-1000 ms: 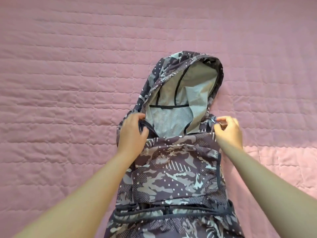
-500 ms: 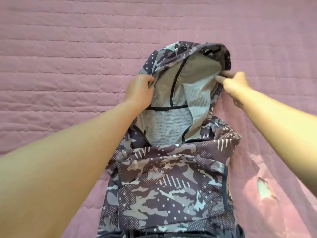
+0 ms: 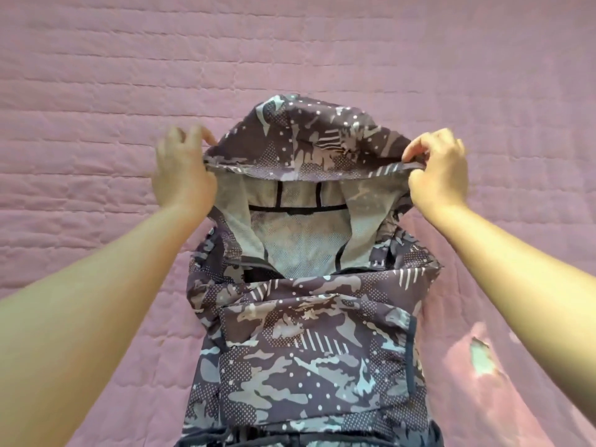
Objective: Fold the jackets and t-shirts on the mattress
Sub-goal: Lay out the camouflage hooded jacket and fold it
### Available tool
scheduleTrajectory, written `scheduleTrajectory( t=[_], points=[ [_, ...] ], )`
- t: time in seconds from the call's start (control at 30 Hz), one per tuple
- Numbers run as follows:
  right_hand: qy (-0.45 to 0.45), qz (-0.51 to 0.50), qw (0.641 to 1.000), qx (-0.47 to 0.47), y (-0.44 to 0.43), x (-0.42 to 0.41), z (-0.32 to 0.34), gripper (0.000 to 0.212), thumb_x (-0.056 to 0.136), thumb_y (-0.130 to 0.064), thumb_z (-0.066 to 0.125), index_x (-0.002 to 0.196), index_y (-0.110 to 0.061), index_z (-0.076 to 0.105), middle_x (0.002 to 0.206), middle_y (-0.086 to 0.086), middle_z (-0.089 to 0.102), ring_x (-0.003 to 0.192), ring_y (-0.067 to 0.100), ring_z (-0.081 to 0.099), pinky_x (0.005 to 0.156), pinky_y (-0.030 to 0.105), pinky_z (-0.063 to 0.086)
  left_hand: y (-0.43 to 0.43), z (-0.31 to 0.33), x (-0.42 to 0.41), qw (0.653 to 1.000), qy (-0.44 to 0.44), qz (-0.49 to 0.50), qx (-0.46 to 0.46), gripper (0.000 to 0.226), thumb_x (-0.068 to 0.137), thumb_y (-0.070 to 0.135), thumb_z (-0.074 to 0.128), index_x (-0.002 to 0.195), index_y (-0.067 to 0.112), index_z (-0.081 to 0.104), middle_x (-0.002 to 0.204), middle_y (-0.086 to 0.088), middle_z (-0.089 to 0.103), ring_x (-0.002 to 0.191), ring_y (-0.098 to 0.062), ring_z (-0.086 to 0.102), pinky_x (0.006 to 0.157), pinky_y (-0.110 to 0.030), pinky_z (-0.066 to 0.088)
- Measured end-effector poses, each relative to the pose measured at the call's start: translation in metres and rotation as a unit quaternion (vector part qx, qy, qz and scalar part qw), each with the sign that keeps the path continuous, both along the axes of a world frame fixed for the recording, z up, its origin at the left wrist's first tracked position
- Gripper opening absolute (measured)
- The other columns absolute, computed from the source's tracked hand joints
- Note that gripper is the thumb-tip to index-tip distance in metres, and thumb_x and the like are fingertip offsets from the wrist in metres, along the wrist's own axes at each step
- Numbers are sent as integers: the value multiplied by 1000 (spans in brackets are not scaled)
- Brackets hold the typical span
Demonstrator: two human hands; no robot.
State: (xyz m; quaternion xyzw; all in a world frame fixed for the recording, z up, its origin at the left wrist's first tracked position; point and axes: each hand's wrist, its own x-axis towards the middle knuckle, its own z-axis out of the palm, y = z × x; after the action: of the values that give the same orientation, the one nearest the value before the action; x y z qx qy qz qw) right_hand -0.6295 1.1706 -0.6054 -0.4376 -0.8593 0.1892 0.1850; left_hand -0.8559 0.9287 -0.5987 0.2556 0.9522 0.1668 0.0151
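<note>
A purple-grey camouflage hooded jacket (image 3: 309, 356) lies folded narrow on the pink quilted mattress (image 3: 96, 91), hood pointing away from me. Its hood (image 3: 306, 140) is lifted and turned over toward me, so the grey mesh lining (image 3: 300, 250) shows beneath the rim. My left hand (image 3: 182, 175) pinches the hood's left edge. At the opposite side, my right hand (image 3: 440, 171) grips the hood's right edge with curled fingers. The jacket's lower hem runs out of the frame at the bottom.
The pink quilted cover fills the view on all sides of the jacket. A small bright patch of light (image 3: 480, 356) falls on the cover right of the jacket. No other garments are in view.
Both hands moved from the jacket's shoulders up to the hood's sides, took hold of its rim, and lifted it so the hood top folds over toward me.
</note>
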Motion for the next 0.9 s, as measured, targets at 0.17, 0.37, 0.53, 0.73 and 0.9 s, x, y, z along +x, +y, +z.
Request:
scheduleTrajectory(
  t=[0.17,0.37,0.53,0.73,0.9],
  points=[
    [48,110,989,87,-4,6,-4,45,57,24,38,73,-9,63,86,8,54,90,25,42,71,26,34,3,4,2,990,95,-99,44,21,78,-3,46,84,13,58,88,-11,48,83,-28,44,55,-35,29],
    [-276,145,946,-91,14,28,-37,50,70,8,57,106,-24,70,119,6,57,118,34,47,101,47,40,-33,-35,-27,972,-104,-166,-132,25,79,1,63,86,24,68,102,-10,51,103,-36,48,83,-44,43],
    [-72,4,988,-136,4,17,-26,25,77,-17,57,99,-19,68,114,10,59,109,28,55,89,32,43,-20,-34,-20,984,-167,34,41,10,82,23,61,91,19,64,112,-10,60,105,-28,56,89,-36,44],
    [-99,102,970,-197,-10,-13,-20,81,72,-40,79,139,-18,37,140,4,49,131,26,43,109,46,34,14,-24,-11,964,-256,-47,60,76,82,14,67,146,23,28,143,-4,46,125,-22,48,101,-30,38],
    [-174,77,971,-141,-18,-35,-17,47,84,-36,70,126,-25,54,123,6,64,121,31,54,106,47,33,25,-21,-15,975,-206,-75,15,37,87,17,65,123,11,59,118,-13,65,112,-31,58,89,-36,44]
  ],
)
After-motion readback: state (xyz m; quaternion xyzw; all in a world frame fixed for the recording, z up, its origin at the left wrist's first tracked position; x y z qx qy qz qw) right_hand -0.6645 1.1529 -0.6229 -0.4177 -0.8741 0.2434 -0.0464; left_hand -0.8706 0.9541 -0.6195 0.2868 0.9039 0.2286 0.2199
